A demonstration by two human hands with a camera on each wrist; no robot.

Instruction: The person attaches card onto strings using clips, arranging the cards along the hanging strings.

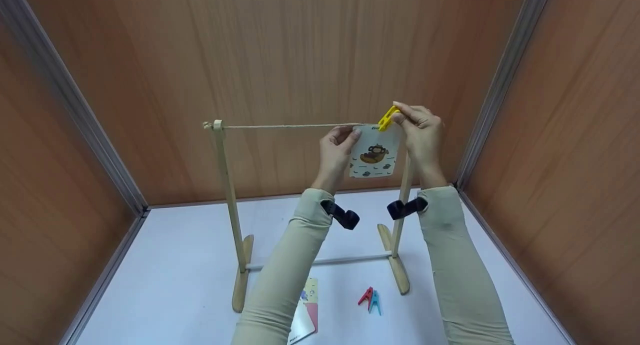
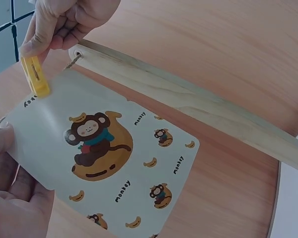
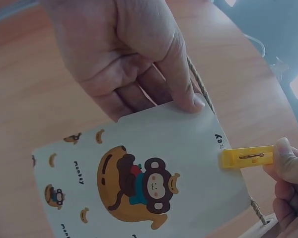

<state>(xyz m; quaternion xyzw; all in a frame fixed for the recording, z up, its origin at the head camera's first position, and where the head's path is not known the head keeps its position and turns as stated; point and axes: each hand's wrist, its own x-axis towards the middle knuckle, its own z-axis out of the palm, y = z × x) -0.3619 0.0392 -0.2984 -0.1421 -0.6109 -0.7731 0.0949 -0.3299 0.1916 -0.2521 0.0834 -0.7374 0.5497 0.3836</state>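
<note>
A monkey picture card point(image 1: 375, 157) hangs at the right end of a string point(image 1: 295, 126) stretched across a wooden stand point(image 1: 227, 185). A yellow clothespin point(image 1: 388, 117) sits on the card's top right corner, over the string. My right hand point(image 1: 400, 110) pinches the clothespin's upper end. My left hand point(image 1: 350, 135) holds the card's top left corner, thumb on its edge. In the left wrist view the clothespin point(image 2: 35, 74) bites the card point(image 2: 119, 158) beside the stand's post point(image 2: 188, 104). The right wrist view shows the clothespin point(image 3: 246, 157), the card point(image 3: 139, 178) and the string point(image 3: 198, 84).
On the white table point(image 1: 175, 265) lie a red clothespin point(image 1: 365, 296) and a blue clothespin point(image 1: 375, 302), next to each other, and a small stack of cards point(image 1: 307, 312). Wooden walls close in the back and both sides.
</note>
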